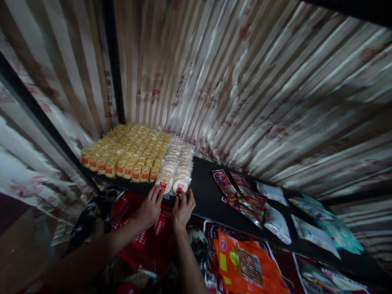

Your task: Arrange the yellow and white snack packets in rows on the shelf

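Note:
My left hand reaches to the shelf's front edge, its fingers stretched out against the lower end of a row of clear-wrapped white round snacks. Beside it, my right hand has its fingers apart, the tips at the front packet of the neighbouring white row. That packet bears a small red label. Neither hand is wrapped round anything that I can see. Left of the white rows stand many tight rows of yellow wrapped cakes with red-orange labels at the front.
Dark red packets and white packets lie on the black shelf to the right. Below are a red basket and a large orange bag. Striped plastic sheeting and a dark post rise behind.

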The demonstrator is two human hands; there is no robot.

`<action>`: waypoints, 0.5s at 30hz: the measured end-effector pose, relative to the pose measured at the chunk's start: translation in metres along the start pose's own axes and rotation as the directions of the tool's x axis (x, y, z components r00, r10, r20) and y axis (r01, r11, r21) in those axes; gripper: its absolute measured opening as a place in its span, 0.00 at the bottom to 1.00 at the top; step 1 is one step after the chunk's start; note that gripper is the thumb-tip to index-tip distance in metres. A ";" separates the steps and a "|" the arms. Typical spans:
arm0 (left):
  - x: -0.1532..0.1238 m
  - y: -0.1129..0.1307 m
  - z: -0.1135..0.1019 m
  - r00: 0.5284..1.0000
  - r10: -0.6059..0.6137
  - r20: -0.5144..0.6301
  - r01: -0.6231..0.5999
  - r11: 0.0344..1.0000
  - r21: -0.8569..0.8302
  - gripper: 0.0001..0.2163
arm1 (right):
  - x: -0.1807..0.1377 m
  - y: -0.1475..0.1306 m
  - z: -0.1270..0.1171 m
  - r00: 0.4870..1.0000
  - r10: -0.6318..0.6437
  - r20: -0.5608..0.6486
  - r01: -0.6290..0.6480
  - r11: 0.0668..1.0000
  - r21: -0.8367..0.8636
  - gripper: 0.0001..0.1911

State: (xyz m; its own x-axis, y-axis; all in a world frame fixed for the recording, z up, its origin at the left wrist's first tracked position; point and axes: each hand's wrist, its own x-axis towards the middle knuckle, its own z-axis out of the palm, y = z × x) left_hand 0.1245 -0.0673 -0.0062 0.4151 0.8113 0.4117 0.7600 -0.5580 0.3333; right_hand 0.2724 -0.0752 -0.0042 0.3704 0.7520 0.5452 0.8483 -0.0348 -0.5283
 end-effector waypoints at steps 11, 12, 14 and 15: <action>0.009 0.005 0.008 0.998 -0.058 -0.032 0.059 0.997 0.054 0.24 | 0.003 0.005 -0.001 0.997 -0.063 0.051 0.068 0.991 -0.116 0.17; 0.010 0.005 0.008 0.998 -0.063 -0.029 0.065 0.996 0.058 0.23 | 0.003 0.004 -0.001 0.997 -0.057 0.056 0.064 0.990 -0.125 0.17; 0.012 0.006 0.007 0.997 -0.074 -0.016 0.075 0.995 0.063 0.22 | 0.003 0.004 -0.001 0.997 -0.043 0.069 0.052 0.989 -0.138 0.17; 0.013 0.006 0.007 0.997 -0.080 -0.008 0.080 0.995 0.063 0.22 | 0.002 0.004 0.000 0.997 -0.036 0.073 0.046 0.989 -0.140 0.18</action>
State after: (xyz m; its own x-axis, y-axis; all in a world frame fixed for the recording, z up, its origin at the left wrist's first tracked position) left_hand 0.1380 -0.0591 -0.0044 0.3491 0.8520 0.3901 0.8207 -0.4790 0.3115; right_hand 0.2764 -0.0737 -0.0048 0.3107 0.7991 0.5147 0.9091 -0.0916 -0.4065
